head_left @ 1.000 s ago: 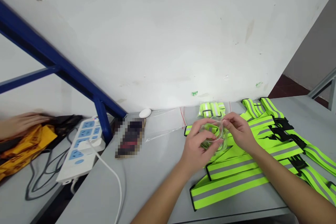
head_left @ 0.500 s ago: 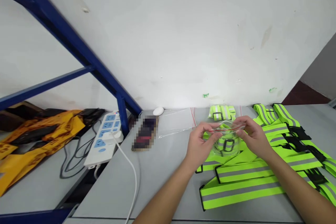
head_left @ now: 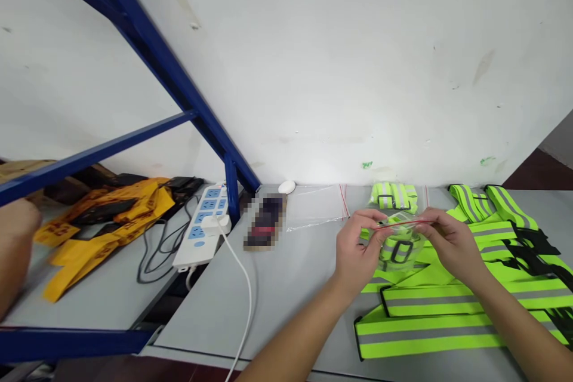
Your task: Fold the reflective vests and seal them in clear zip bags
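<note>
My left hand (head_left: pixel 359 250) and my right hand (head_left: pixel 454 245) pinch the red-lined mouth of a clear zip bag (head_left: pixel 403 259) between thumbs and fingers, one at each side. Inside the bag sits a rolled neon-yellow reflective strap with a black buckle. Behind it, near the wall, lies another bagged strap roll (head_left: pixel 394 196). Loose reflective straps (head_left: pixel 430 331) with grey stripes and black buckles spread under and right of my hands. Flat clear zip bags (head_left: pixel 316 206) lie to the left of my left hand.
A blurred-out phone (head_left: pixel 265 222) and a white round object (head_left: pixel 287 187) lie near the wall. A power strip (head_left: pixel 203 227) with a white cable stands by the blue frame (head_left: pixel 179 86). Orange straps (head_left: pixel 107 233) and another person's arm (head_left: pixel 15 250) are at far left.
The bag's mouth, gaping before, is now drawn into a straight line between my fingers. My view has turned left, and another person's arm has come in at the left edge.
</note>
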The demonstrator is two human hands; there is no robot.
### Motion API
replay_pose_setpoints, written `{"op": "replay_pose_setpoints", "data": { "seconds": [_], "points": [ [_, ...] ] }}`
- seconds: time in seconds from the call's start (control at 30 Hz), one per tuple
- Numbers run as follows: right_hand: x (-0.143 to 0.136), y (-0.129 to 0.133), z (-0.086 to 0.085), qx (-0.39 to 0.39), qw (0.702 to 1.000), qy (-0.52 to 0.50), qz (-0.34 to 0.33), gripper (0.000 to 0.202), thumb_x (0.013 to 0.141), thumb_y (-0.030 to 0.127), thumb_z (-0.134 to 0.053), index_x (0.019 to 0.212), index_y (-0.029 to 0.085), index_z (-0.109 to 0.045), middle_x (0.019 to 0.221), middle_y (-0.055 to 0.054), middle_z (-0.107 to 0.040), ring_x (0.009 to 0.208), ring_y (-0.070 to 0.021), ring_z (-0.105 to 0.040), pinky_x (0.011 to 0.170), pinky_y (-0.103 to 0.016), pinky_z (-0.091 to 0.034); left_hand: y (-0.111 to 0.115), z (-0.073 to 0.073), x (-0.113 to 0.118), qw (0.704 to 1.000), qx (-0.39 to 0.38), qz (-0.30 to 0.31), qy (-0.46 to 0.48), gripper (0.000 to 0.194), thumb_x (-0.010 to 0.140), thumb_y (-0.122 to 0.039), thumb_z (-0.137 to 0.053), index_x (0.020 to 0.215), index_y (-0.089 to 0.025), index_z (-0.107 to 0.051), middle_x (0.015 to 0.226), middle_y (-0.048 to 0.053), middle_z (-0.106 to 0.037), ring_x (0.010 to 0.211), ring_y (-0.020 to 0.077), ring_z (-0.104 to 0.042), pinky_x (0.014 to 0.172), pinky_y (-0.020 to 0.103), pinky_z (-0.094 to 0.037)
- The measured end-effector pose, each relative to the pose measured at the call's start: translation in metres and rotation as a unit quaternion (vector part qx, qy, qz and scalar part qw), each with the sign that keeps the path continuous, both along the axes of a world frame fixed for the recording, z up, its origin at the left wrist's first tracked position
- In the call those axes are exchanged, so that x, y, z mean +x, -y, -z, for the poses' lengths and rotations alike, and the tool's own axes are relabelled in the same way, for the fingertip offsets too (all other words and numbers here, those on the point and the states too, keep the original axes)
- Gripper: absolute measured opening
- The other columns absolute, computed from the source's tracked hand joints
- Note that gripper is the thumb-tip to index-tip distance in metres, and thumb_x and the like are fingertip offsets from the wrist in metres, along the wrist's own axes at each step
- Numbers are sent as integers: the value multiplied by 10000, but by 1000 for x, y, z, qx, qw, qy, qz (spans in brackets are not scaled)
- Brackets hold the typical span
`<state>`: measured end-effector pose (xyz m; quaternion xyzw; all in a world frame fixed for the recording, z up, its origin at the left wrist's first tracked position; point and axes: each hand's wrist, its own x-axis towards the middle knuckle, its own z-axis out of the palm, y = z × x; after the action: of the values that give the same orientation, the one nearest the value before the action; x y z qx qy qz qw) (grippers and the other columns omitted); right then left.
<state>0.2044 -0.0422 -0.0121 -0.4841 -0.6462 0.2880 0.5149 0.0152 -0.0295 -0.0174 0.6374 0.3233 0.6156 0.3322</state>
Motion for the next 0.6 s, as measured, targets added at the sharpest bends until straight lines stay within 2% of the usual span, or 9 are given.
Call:
{"op": "replay_pose_setpoints", "data": {
  "seconds": [0.1,0.23,0.3,0.37,0.43,0.53,0.6],
  "points": [
    [3,-2,-1,-47,998,-29,-30,159,838,382,-652,834,223,-661,747,-21,-641,661,-152,-594,562,-245,-487,0,1,0,1000,-15,25,1,137,877,-230,-611,829,-206,-486,1042,74,-637,1010,199,-619,866,373,-492],
    [6,-4,-3,-77,991,-87,-68,142,810,362,-696,819,225,-659,764,-17,-642,703,-148,-609,619,-249,-506,2,-1,3,994,-51,87,44,153,897,-253,-589,898,-223,-438,1185,97,-600,1125,222,-582,934,423,-462],
    [7,-5,-3,-76,989,-100,-82,127,812,347,-697,809,226,-658,775,-18,-646,723,-148,-614,638,-252,-506,2,-2,4,987,-79,115,80,254,881,-273,-619,1008,-249,-400,1295,108,-542,1167,230,-561,938,433,-461],
    [6,-5,-3,-63,989,-110,-80,122,812,333,-699,788,224,-650,778,-23,-650,739,-155,-619,643,-260,-505,1,-2,3,979,-116,142,93,442,842,-313,-673,1140,-277,-348,1370,121,-489,1209,240,-531,959,438,-448],
    [6,-6,-3,-40,990,-118,-67,138,806,321,-703,742,220,-635,750,-22,-639,747,-165,-619,642,-271,-503,-1,-1,2,970,-164,163,72,541,801,-366,-713,1202,-262,-365,1334,125,-527,1207,250,-527,988,430,-424],
    [5,-7,-3,-13,992,-114,-57,164,806,311,-700,696,216,-624,707,-21,-614,753,-178,-614,643,-290,-502,-6,3,2,958,-229,164,48,502,776,-440,-716,1156,-212,-481,1168,103,-622,1099,242,-584,962,387,-438],
    [6,-7,-3,-14,992,-107,-61,156,807,321,-698,708,215,-640,711,-27,-621,768,-189,-617,648,-301,-507,-7,6,4,958,-237,154,46,498,766,-472,-712,1139,-203,-521,1118,87,-633,1060,236,-595,929,364,-457]
  ]
}}
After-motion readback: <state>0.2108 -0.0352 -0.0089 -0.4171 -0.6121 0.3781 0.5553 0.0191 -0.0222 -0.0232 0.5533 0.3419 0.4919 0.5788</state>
